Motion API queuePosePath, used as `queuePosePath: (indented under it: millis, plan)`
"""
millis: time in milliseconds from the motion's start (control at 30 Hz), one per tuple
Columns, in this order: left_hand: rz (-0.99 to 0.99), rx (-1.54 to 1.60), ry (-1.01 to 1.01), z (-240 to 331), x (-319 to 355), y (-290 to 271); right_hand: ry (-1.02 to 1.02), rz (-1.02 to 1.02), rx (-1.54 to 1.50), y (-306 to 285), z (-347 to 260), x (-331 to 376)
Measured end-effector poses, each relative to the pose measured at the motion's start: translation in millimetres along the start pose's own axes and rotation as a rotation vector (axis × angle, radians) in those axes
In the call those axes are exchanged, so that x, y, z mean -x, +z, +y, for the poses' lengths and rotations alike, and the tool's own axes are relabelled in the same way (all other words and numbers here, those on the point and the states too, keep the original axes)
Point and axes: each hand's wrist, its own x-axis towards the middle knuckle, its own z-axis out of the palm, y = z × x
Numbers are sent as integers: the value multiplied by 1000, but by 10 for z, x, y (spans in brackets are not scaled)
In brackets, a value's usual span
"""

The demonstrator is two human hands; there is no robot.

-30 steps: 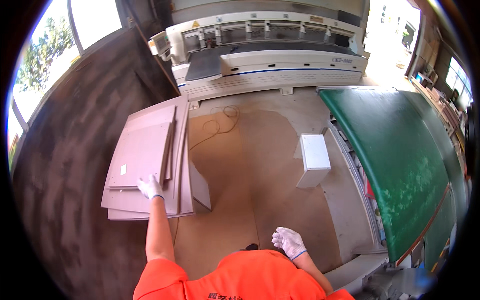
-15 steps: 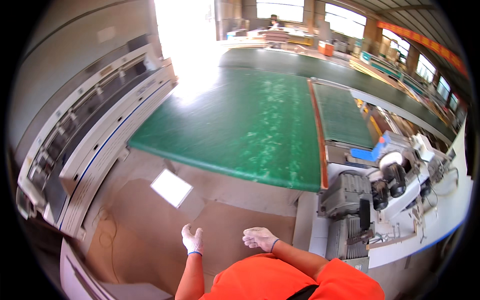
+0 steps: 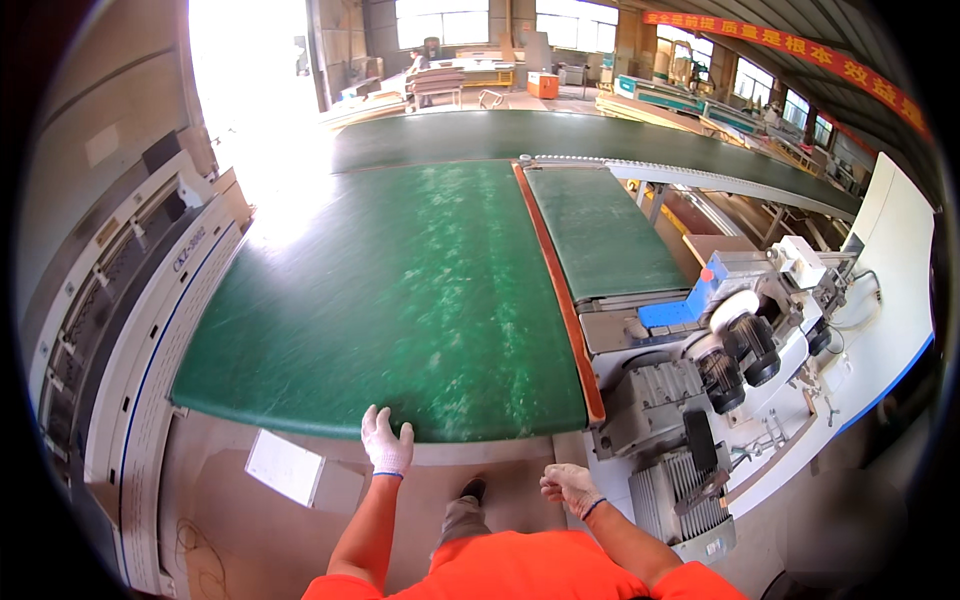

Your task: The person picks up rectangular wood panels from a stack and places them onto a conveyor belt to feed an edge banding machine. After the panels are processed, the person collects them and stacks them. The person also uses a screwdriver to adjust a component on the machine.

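Observation:
My left hand [image 3: 387,443], in a white knit glove with a blue cuff edge, is raised at the front edge of a wide green conveyor belt [image 3: 400,300]. Its fingers are spread and it holds nothing; whether they touch the belt I cannot tell. My right hand [image 3: 572,488], gloved the same way, hangs lower, between the belt's front corner and the grey motors [image 3: 650,400]. Its fingers are loosely curled together, with nothing seen in them. A shoe [image 3: 474,488] of mine shows on the floor between the hands.
Left stands a long white machine [image 3: 170,340]. A white rectangular panel [image 3: 285,467] lies low before the belt, near a thin cable [image 3: 203,560]. An orange-brown rail [image 3: 555,290] edges the belt's right side. Tools [image 3: 770,435] lie on the right machine. Another belt [image 3: 600,135] crosses behind.
The view has turned right and come closer to the green belt. My left hand has risen to the belt's edge. My right hand's fingers have curled more.

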Motion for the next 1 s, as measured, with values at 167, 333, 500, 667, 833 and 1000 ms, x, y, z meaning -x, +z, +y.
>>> queuePosePath:
  millis: [167,333,500,667,833,1000]
  plan:
    - [-126,-219,81,-69,-818,661,-141,-82,-60,200,-413,-611]
    - [-188,-217,84,-4,-1541,1020,-256,46,-37,537,-866,-1091]
    - [-208,-237,83,6,-2188,1353,-250,167,-107,661,-1093,-1344]
    - [-187,-239,151,30,-2835,1854,-355,216,-145,624,-1149,-1454]
    - [-265,-363,183,-149,-3300,2307,-400,161,-241,697,-1328,-1508]
    - [-323,-279,240,275,-3212,2294,-434,270,-21,382,-1253,-1749]
